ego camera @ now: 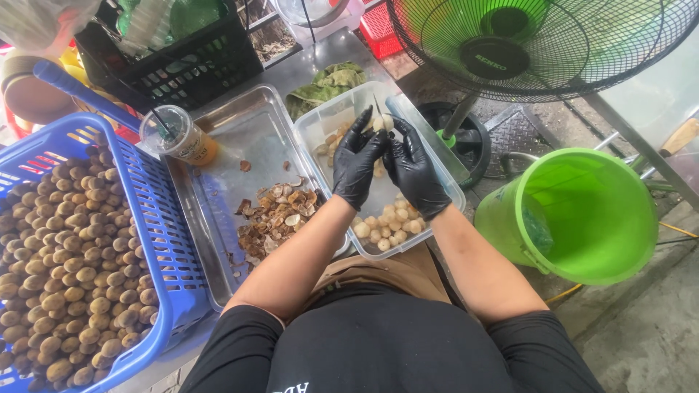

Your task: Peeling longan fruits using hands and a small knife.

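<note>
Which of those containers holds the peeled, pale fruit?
The clear plastic tub under the gloved hands: pale peeled fruit lies in it. The blue basket holds brown unpeeled ones, the metal tray only shells, and the green bucket shows no fruit.

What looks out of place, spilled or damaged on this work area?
Nothing is clearly wrong. Brown peels lie loose in the metal tray, but gathered in one heap. Peeled pale fruit sits inside the clear tub. The cup stands upright. Both gloved hands, left and right, hold one small pale fruit over the tub.
</note>
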